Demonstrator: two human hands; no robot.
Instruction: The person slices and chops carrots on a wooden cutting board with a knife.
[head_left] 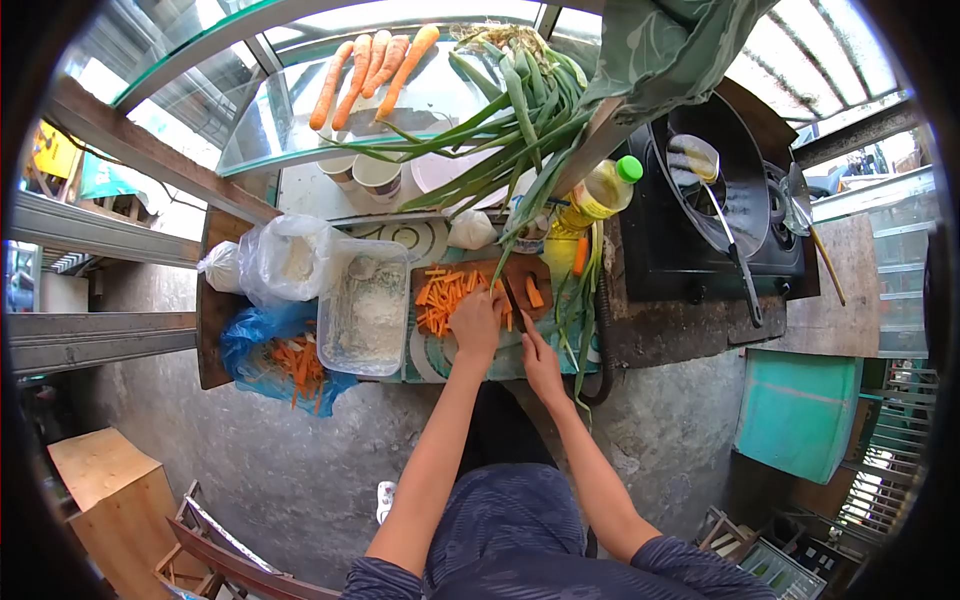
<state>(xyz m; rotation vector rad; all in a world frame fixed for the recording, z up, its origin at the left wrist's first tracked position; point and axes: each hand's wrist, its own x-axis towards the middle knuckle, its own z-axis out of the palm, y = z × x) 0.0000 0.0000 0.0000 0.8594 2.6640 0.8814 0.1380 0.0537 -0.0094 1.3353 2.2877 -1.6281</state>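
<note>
One knife (514,306) in right hand (542,368) points away, slightly left.

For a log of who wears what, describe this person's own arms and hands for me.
Both the left hand and the right hand are ungloved, with slim fingers. The dark navy sleeves, with fine lighter streaks, end near the elbows, leaving the forearms uncovered. No watch or bracelet shows on either wrist; rings are too small to tell.
</note>
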